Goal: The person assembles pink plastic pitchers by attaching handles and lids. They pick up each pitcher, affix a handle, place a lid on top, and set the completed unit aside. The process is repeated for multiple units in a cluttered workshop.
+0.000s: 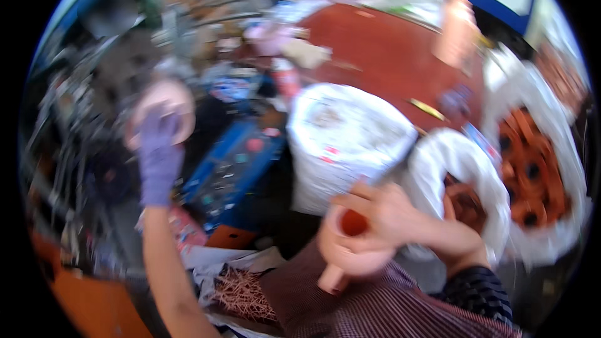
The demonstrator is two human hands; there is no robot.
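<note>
At the left, my left hand (pixel 161 144), in a purple glove, reaches forward with its fingers on a round pale pink plastic piece (pixel 166 91). Motion blurs both, and the thumb is hidden. Bare, my right hand (pixel 385 213) grips a hollow pinkish-orange plastic part (pixel 347 253) by its upper rim, just above my lap. A round opening faces up in this part, and a short spout points down toward me. Striped cloth (pixel 369 307) covers my lap beneath it.
A white sack (pixel 313 178) stands ahead, before a reddish-brown tabletop (pixel 363 44) bearing a pink plastic piece (pixel 456 31). Right of it, white bags hold orange-brown parts (pixel 532 169). A blue control box (pixel 231 169) sits left of centre; thin pink scraps (pixel 244 294) lie below.
</note>
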